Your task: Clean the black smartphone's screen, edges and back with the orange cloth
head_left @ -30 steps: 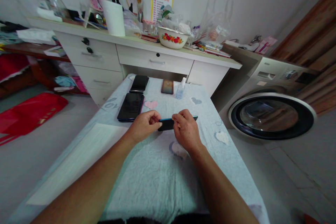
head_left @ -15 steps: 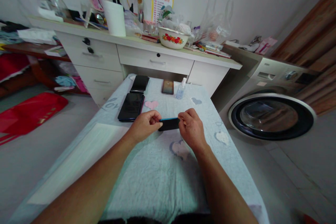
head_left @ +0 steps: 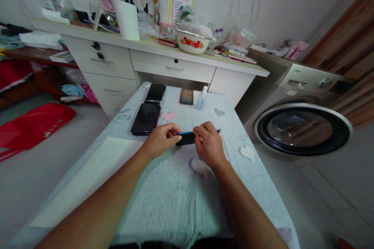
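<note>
Black on its face and blue along its top edge, one phone (head_left: 186, 139) is held on its long side between two hands, above the middle of the cloth (head_left: 163, 206). The phone's face is tilted toward the wearer, its surface is plain and dark, and its far right tip is seen past the knuckles. Whether its lower edge is rested on the cloth cannot be told. Its left end is pinched between thumb and fingers by the left hand (head_left: 160, 139). The right hand (head_left: 210, 144) is kept narrow, its fingers bunched at the top edge; whether something small is gripped in them cannot be told.

Two dark flat devices are laid to the left, a near device (head_left: 145, 118) and a far device (head_left: 155, 93). One small card (head_left: 186, 96), its face blurred, and one clear spray bottle (head_left: 201, 100) with a white cap are set beyond the phone, side by side. One long pale strip (head_left: 84, 183) is spread at the left, partly covered by the left forearm.

Farther out, one flowered bowl (head_left: 193, 42) and one white paper roll (head_left: 126, 20) are stood on one desk (head_left: 193, 66). One washing machine (head_left: 298, 97) is placed at the right, and one red bag (head_left: 37, 126) is seen on the floor.
</note>
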Demonstrator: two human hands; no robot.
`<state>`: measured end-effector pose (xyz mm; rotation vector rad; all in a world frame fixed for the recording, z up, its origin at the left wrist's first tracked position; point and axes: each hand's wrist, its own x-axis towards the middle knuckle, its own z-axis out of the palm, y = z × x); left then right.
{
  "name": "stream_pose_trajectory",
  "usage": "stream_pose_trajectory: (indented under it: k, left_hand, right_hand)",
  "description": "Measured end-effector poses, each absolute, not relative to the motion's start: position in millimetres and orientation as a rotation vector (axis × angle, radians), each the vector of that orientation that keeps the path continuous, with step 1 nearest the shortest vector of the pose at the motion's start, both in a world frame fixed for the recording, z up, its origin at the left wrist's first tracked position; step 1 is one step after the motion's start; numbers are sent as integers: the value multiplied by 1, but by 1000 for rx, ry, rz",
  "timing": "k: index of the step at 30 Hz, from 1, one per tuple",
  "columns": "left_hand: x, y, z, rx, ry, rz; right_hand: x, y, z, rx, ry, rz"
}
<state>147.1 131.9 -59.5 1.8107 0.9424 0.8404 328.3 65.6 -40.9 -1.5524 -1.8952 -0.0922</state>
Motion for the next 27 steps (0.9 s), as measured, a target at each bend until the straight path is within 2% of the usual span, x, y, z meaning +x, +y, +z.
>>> stream_pose_trajectory:
  k: [27]
  left_hand:
    - [146, 133, -62, 1766, 947, 850]
  right_hand:
    - [347, 69, -41, -1643, -1749, -153]
